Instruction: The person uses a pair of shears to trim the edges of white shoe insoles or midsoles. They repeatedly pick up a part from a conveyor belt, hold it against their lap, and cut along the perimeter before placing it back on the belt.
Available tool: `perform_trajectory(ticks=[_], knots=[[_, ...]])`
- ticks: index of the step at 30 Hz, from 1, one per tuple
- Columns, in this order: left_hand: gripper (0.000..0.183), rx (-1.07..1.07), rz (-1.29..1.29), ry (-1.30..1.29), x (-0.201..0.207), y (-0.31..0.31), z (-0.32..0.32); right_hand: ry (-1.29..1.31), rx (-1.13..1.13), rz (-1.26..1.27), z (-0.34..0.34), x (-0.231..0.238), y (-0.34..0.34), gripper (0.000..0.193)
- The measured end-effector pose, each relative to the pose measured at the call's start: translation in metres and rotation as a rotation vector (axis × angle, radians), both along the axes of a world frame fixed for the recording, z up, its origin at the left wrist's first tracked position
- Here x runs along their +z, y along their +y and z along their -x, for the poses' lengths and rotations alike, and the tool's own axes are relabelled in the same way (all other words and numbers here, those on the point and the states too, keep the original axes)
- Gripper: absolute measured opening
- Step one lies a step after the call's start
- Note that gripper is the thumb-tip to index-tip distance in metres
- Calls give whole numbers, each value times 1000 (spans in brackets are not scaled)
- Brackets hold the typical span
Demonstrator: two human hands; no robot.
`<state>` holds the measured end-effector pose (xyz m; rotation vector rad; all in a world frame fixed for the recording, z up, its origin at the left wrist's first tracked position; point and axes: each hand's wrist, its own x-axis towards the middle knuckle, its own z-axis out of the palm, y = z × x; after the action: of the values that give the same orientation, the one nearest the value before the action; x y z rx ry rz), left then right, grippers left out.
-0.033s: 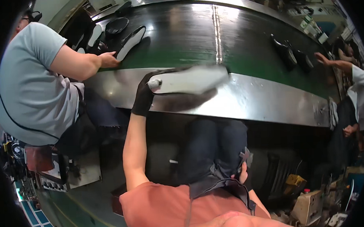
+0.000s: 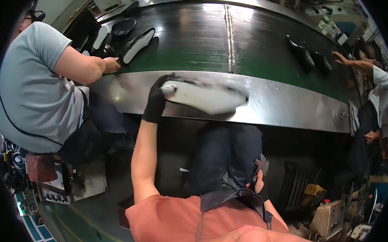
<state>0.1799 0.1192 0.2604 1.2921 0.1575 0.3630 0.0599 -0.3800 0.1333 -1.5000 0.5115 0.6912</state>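
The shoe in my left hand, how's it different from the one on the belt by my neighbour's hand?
The shoe in your gloved left hand is held over the steel rim, motion-blurred, its pale sole facing the camera. The shoe by the neighbour's hand lies on the green belt, sharp, untouched beside the fingers. The held one looks larger, being nearer the camera. Both show a pale sole with dark edging.

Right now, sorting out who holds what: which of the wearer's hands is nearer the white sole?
Left. The gloved left hand grips the white sole at its end; the right hand sits low by the lap, apart.
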Motion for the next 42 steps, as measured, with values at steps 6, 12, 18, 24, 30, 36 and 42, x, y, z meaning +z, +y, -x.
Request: perform_trajectory(ticks=[6,12,18,24,30,36,42], knots=[[58,-119,-411,-84,-53,-167,45,-120,-3,58,13,2,-7,67],[36,-252,-158,-32,-79,-198,60,-72,146,30,26,56,9,59],[55,-345,148,136,-72,-220,42,-467,570,-74,3,77,36,49],[76,-257,-40,-14,-71,-226,46,-116,463,-381,-28,81,54,46],[59,-223,-134,-22,-37,-245,66,-79,772,-266,-77,132,30,48],[49,-233,-130,-17,-22,-253,63,479,601,-904,-64,62,30,68],[43,-229,-16,48,-23,-253,75,41,897,-162,-102,151,22,50]])
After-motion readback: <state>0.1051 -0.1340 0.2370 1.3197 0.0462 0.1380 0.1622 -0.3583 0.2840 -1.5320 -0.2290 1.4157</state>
